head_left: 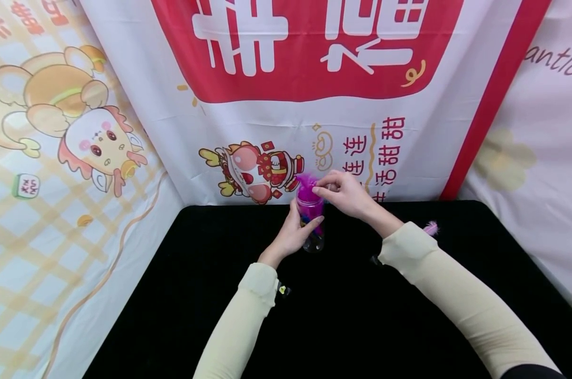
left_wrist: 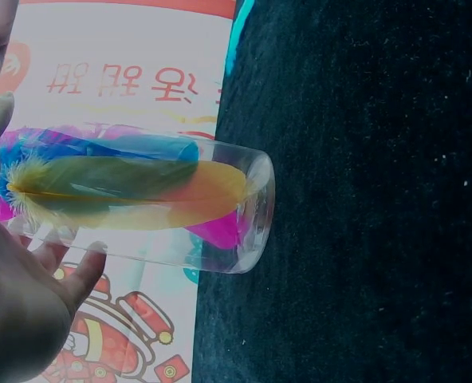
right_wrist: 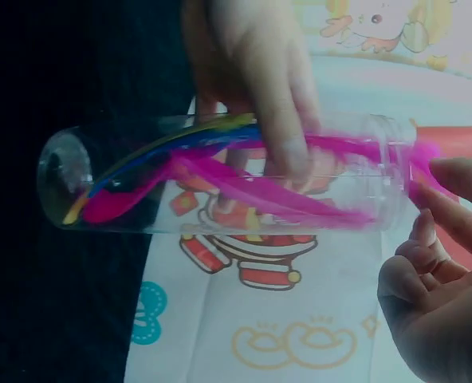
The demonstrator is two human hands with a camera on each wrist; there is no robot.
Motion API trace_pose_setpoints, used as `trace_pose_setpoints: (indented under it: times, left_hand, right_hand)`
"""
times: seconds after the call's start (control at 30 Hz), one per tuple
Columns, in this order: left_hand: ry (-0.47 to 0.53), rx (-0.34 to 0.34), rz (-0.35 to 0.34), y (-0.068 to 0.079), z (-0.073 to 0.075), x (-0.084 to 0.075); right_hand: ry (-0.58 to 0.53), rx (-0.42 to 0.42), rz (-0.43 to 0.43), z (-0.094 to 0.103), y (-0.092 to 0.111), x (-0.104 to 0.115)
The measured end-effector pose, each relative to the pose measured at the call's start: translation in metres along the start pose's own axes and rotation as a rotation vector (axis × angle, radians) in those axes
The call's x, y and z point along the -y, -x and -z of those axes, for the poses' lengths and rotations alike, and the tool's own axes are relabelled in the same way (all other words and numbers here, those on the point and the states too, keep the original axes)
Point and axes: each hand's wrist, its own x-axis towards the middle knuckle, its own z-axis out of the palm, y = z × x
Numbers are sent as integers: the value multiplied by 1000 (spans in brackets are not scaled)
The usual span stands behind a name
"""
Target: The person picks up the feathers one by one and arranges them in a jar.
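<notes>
My left hand (head_left: pixel 289 231) grips a clear cylindrical jar (head_left: pixel 315 244) around its side, above the far part of the black table. Inside the jar, the left wrist view shows a yellow feather (left_wrist: pixel 212 187), a blue feather (left_wrist: pixel 152 148) and some magenta. At the jar's mouth my right hand (head_left: pixel 348 196) pinches a magenta feather (head_left: pixel 307 181) between thumb and forefinger. Fluffy magenta sticks out past the rim in the head view. Along the jar's inside, magenta feathers (right_wrist: pixel 244 187) also show in the right wrist view.
A pale pink feather (head_left: pixel 430 228) lies on the black table (head_left: pixel 342 321) beyond my right forearm. Printed cloth hangs (head_left: pixel 286 118) stand close behind the table and at both sides.
</notes>
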Motion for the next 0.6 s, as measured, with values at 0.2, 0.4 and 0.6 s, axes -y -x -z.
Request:
trace_pose_setpoints:
  times: [0.2,0.4,0.6]
  left_hand:
    - [9,2,-1,-2,-1,0]
    - [9,5,-2,-3,-1,1]
    - [5,8,-27,-3,0,3]
  right_hand:
    - [23,5,-4,1,4,-7]
    - [31,7,7,3,4,-5]
    - [74,21,22,-1,-3,2]
